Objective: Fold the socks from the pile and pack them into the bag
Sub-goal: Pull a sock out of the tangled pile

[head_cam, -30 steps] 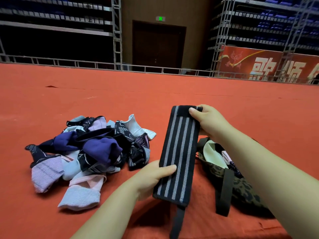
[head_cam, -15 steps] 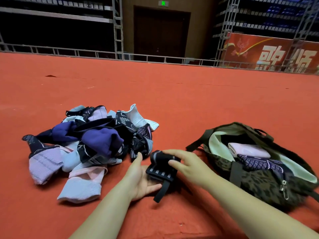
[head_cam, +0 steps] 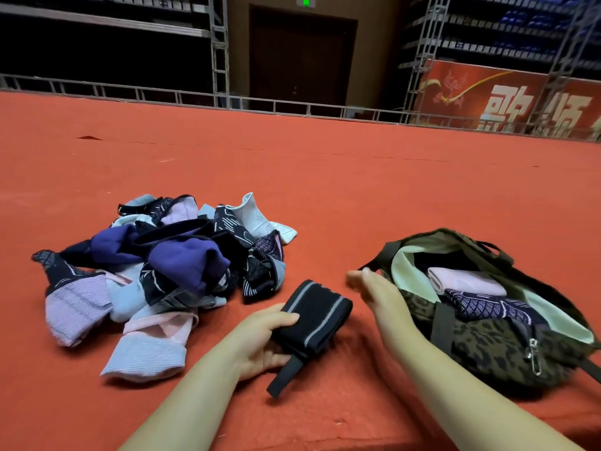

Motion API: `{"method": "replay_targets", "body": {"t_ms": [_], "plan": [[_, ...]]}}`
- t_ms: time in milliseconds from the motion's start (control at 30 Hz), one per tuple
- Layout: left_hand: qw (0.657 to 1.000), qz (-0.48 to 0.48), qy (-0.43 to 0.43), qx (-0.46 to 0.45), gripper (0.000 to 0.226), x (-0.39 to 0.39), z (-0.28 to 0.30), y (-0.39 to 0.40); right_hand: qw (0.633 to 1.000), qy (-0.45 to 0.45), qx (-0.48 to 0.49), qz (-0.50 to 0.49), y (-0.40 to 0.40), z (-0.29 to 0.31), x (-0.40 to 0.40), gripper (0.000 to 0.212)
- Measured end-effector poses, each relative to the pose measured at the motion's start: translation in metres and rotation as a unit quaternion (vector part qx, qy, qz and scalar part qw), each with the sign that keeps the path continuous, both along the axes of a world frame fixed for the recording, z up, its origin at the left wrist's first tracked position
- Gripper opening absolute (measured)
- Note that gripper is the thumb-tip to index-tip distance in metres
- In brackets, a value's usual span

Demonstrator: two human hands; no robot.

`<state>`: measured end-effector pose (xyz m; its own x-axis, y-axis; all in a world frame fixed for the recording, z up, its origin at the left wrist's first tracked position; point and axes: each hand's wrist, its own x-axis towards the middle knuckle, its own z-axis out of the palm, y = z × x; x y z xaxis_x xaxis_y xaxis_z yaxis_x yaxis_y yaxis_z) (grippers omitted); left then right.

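A red carpet [head_cam: 325,177] covers the floor in front of you, running back to a metal rail [head_cam: 162,92] and a dark door [head_cam: 302,56]. To the far right hangs a red banner [head_cam: 507,96] with pale lettering.

On the carpet to your left lies the pile [head_cam: 162,268] of loose socks in purple, navy, pale blue and pink. To your right lies the bag [head_cam: 487,346], dark with a leopard-like print, its mouth open toward you. Inside it rest a pink sock [head_cam: 465,281] and, just beside it, a navy patterned sock [head_cam: 487,307].

Between pile and bag, low in the middle, is the folded sock [head_cam: 312,315], black with grey stripes, one black end sticking out toward you. Your left hand [head_cam: 263,343] grasps it from the left, thumb on top and fingers curled underneath.

Your right hand [head_cam: 377,291] is released, fingers relaxed and a little blurred, holding nothing. It is just right of the folded sock, not touching it, near the bag's nearest rim.
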<state>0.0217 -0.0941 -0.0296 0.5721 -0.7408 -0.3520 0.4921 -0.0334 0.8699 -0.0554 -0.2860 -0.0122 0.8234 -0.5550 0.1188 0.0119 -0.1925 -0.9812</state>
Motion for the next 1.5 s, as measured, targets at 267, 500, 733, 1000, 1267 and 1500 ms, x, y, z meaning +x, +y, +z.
{"method": "replay_targets", "body": {"t_ms": [267, 500, 733, 1000, 1267, 1500], "plan": [[0.99, -0.07, -0.115, 0.053, 0.031, -0.006, 0.013, -0.017, 0.959, 0.211, 0.106, 0.156, -0.012, 0.025, -0.016, 0.019], [0.995, 0.046, -0.076, -0.049, 0.015, -0.035, 0.026, -0.079, 0.977, 0.129, -0.162, -0.049, -0.037, 0.038, -0.043, 0.016], [0.984, -0.012, -0.167, -0.052, 0.018, -0.066, 0.054, -0.154, 0.928, 0.194, -0.295, -0.118, -0.101, 0.073, -0.085, 0.025], [0.987, -0.082, -0.113, 0.073, 0.015, -0.052, 0.075, -0.247, 0.985, 0.155, -0.048, -0.061, -0.205, 0.068, -0.088, 0.025], [0.976, -0.065, -0.158, 0.138, 0.023, -0.018, 0.069, -0.314, 0.98, 0.114, -0.144, -0.072, -0.254, 0.059, -0.059, 0.024], [0.857, -0.01, -0.43, 0.283, 0.039, 0.007, 0.07, -0.349, 0.96, 0.165, -0.204, -0.1, -0.277, 0.051, -0.031, 0.025]]}}
